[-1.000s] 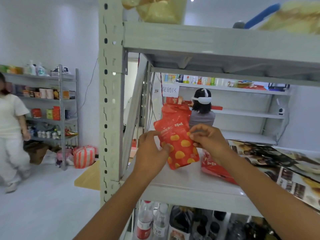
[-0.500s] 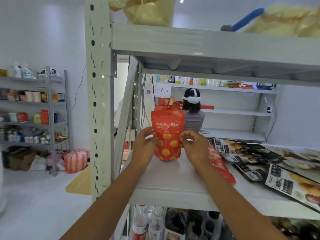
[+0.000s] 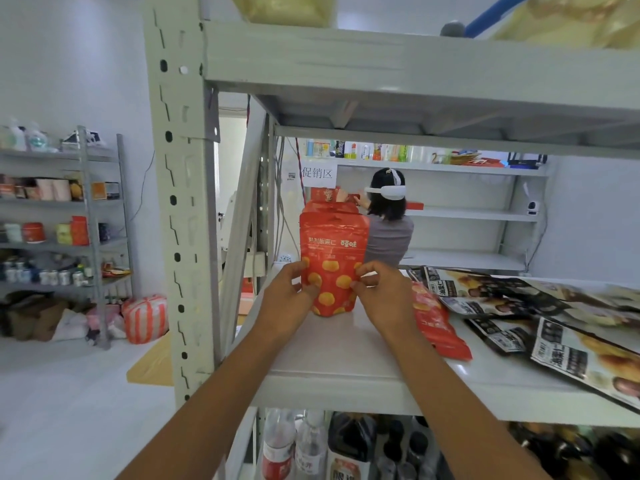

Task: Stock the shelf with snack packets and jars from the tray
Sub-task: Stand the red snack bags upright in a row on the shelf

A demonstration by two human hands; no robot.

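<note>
Red and glossy, the stand-up pouch (image 3: pixel 334 251) sits upright on the shelf (image 3: pixel 339 362) near the left post, its bottom touching the board. The left hand (image 3: pixel 285 299) and right hand (image 3: pixel 381 292) pinch its lower edges, one on each side. It looks light, soft-walled and slick, likely to topple, so low on the side seams seems the safest hold. Another red packet (image 3: pixel 436 323) lies flat just beside it.

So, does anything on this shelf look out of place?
The red pouch between left hand and right hand stands upright; the red packet beside it lies flat, and the dark packets beyond lie askew, overlapping.
</note>
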